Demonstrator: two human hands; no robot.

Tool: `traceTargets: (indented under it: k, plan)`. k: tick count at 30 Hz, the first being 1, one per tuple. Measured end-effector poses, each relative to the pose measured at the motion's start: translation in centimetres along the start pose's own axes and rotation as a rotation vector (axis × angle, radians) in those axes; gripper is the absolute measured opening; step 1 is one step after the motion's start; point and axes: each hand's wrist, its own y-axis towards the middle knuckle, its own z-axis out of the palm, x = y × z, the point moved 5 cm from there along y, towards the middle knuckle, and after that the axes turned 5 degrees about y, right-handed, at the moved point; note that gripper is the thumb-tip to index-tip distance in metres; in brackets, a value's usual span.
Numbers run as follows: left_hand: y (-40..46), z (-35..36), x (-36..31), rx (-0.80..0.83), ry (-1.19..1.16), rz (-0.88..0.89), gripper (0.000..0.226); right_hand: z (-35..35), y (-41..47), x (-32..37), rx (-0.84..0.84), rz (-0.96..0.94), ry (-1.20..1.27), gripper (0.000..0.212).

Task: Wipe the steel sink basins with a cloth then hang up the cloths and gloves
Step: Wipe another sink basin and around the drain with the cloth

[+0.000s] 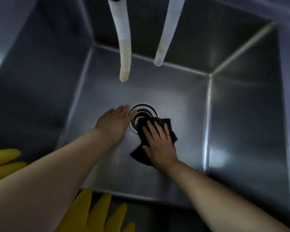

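Note:
I look down into a deep steel sink basin (182, 101). My right hand (159, 146) lies flat with spread fingers on a dark brown cloth (172, 131), pressing it onto the basin floor at the right edge of the round drain (143, 113). The cloth partly covers the drain. My left hand (115, 120) rests flat on the basin floor just left of the drain, fingers straight and reaching its rim. Two yellow rubber gloves lie at the near edge: one glove (4, 160) at the far left, the other glove (97, 215) at the bottom.
Two pale flexible hoses hang from above into the basin, a ribbed hose (124, 52) on the left and a smooth hose (166, 39) on the right. Steep steel walls enclose the basin on all sides.

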Motion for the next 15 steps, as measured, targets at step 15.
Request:
traceTargets:
  k: [15]
  plan:
    - [-8.8,-5.9,4.5,-0.231,-0.154,-0.422,0.03,3.5,5.4,7.5,0.238,-0.32,-0.147,0.067]
